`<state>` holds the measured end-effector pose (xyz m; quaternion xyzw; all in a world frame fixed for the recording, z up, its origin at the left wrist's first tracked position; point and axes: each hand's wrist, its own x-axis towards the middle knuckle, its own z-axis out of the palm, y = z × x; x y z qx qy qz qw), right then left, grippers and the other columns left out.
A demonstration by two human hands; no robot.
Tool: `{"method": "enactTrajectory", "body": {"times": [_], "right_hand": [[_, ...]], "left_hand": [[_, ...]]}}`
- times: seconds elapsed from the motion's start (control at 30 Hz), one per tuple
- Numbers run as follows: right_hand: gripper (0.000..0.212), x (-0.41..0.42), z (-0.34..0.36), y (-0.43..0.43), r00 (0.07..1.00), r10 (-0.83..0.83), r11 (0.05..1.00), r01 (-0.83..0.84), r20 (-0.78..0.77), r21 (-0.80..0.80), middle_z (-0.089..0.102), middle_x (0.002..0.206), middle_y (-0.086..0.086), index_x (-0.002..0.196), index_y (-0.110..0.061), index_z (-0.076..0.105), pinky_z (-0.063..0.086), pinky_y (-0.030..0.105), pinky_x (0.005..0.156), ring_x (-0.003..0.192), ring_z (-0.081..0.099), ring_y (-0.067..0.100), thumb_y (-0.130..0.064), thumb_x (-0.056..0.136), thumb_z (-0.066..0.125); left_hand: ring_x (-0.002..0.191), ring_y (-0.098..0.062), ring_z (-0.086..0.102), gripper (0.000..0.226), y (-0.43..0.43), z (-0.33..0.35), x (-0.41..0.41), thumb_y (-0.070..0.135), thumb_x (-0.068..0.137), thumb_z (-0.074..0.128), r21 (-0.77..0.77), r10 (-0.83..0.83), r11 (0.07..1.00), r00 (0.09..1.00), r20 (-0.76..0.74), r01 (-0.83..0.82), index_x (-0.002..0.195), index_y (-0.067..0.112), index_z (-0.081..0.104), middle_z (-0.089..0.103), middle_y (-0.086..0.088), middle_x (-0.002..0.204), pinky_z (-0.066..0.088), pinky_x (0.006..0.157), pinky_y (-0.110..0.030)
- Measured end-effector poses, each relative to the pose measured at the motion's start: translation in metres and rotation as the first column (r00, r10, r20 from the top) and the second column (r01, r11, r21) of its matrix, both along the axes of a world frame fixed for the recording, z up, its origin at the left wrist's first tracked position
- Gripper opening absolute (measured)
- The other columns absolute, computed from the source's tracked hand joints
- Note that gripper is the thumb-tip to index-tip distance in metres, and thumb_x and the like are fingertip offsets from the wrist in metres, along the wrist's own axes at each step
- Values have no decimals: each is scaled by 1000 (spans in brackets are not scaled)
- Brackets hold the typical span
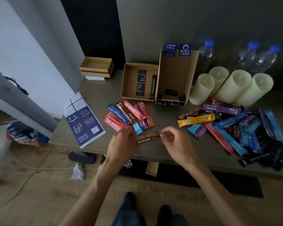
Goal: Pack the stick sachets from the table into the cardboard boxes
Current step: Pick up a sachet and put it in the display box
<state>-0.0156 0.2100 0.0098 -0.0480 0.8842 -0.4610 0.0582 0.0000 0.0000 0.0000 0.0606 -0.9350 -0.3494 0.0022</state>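
Brown sachet point(148, 137) held at frame centre: left hand point(121, 144) grips one end, right hand point(173, 139) pinches the other. Step: pick-up done, packing pending. Next, likely carry it to the open box point(129, 88) above centre.

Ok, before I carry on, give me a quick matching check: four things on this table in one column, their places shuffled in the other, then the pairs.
Things:
1. brown sachet
2. yellow sachet
3. candles
4. blue leaflet

Places:
A. on top of the sachet pile at the person's right
B. at the left front corner of the table
C. pinched between the left hand and the right hand
D. standing just right of the tall cardboard box

Pairs: 1-C, 2-A, 3-D, 4-B
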Motion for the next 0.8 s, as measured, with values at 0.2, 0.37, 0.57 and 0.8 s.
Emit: {"method": "enactTrajectory", "body": {"times": [0.2, 0.37, 0.57, 0.8], "right_hand": [[19, -4, -8, -22, 997, 80, 961, -80, 12, 264, 66, 110, -14, 113, -28, 66, 50, 13, 79, 93, 64, 0, -20, 96, 63], [49, -10, -11, -39, 970, 213, 829, -242, 114, 504, 41, 149, -15, 143, -28, 50, 47, 29, 103, 125, 56, 12, -14, 98, 58], [30, -14, -23, -35, 967, 205, 794, -253, 149, 552, 46, 124, -16, 125, -35, 58, 50, 26, 88, 105, 58, 9, -26, 96, 62], [10, -28, 7, -15, 970, 44, 991, -74, 239, 116, 64, 77, -13, 89, -32, 72, 40, 22, 63, 69, 57, 1, -43, 89, 71]], "left_hand": [[123, -14, 48, 41, -12, -25, 3, 32, 90, 64, -374, -228, 905, 973, -27, 201, 131, 30, 57, 49, 7, 139, 44, 96, -32], [127, -19, 51, 58, -24, -54, 29, 51, 82, 70, -471, -367, 826, 930, -35, 308, 133, 26, 59, 58, 4, 137, 48, 96, -37], [102, -15, 60, 28, -44, -70, 27, 35, 91, 59, -356, -451, 872, 833, -321, 335, 114, 26, 70, 67, 9, 112, 40, 87, -29], [90, 4, 60, 11, -43, -4, -32, 21, 92, 67, 232, -237, 934, 957, -168, 272, 95, 30, 70, 64, 22, 95, 46, 76, -11]]}}
